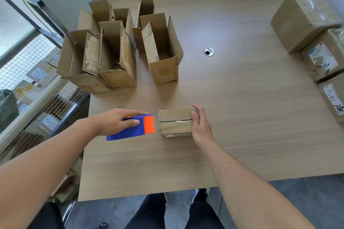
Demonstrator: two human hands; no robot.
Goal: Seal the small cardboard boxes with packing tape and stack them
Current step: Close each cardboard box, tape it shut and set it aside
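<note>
Left hand (113, 121): fingers curled over the blue-orange tape dispenser (134, 128), just left of the box.
Right hand (200, 123): fingers wrapped round the closed small box (175, 122) at near-centre of the table (242, 117).
Open boxes (119, 46): far left.

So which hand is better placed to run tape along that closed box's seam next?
Left. The left hand already holds the tape dispenser, its orange end right beside the small box. The right hand grips the box's far end, steadying it.

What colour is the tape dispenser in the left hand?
The tape dispenser is blue with an orange front part, seen in the head view.
</note>
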